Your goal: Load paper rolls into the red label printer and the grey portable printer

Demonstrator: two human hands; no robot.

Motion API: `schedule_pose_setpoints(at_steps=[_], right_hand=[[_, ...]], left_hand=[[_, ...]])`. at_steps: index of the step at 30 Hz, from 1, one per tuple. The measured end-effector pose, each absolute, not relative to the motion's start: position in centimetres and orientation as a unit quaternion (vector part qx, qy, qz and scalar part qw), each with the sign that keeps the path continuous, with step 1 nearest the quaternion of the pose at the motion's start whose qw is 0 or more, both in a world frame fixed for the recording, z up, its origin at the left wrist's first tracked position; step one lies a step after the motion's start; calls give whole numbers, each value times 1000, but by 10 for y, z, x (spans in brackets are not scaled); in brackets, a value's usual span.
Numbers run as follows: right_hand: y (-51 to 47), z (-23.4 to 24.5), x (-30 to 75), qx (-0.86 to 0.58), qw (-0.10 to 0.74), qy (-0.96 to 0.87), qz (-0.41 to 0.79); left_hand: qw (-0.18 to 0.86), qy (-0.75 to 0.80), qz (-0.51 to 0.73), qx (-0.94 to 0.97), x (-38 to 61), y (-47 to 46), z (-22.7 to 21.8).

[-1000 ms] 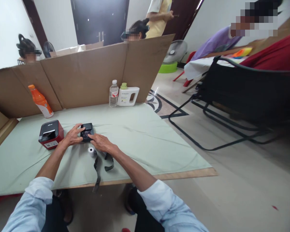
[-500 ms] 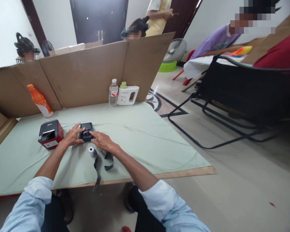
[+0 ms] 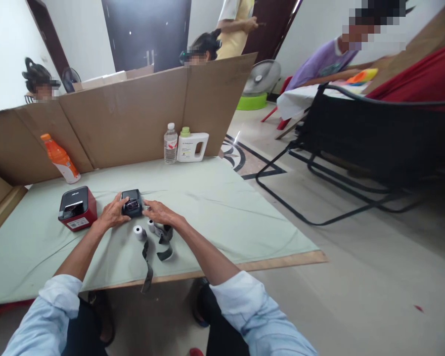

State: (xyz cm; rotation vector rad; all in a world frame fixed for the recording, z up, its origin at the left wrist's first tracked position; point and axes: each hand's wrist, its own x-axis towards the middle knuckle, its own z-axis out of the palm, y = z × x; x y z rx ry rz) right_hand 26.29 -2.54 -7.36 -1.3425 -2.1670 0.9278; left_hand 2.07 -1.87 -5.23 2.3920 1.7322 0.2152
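A small black printer (image 3: 132, 202) lies on the pale green cloth (image 3: 215, 207), lid up. My left hand (image 3: 113, 212) rests against its left side, fingers spread and touching it. My right hand (image 3: 159, 212) sits just right of it, index finger reaching to its edge, the other fingers loosely curled. Two small white paper rolls (image 3: 138, 232) (image 3: 151, 226) lie in front of the printer. A dark strap (image 3: 148, 262) trails from under my right hand over the table's near edge.
A red-and-black label printer (image 3: 77, 208) stands at the left. An orange bottle (image 3: 61, 158), a water bottle (image 3: 170, 144) and a white jug (image 3: 192, 146) line the cardboard screen (image 3: 133, 113). Other people sit behind it. A black folding frame (image 3: 356, 148) stands on the floor to the right.
My right hand has drawn back from the top of the black printer to its right side, uncovering a second paper roll. The left hand stays on the printer.
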Motion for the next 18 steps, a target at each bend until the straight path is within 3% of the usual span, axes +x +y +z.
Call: schedule_pose_setpoints(at_steps=[8, 18], right_hand=[[-15, -75, 266, -418, 224, -782, 405], [-13, -66, 254, -458, 180, -813, 310]], left_hand=[[70, 595, 46, 800, 35, -28, -42], [31, 615, -2, 788, 44, -30, -36]])
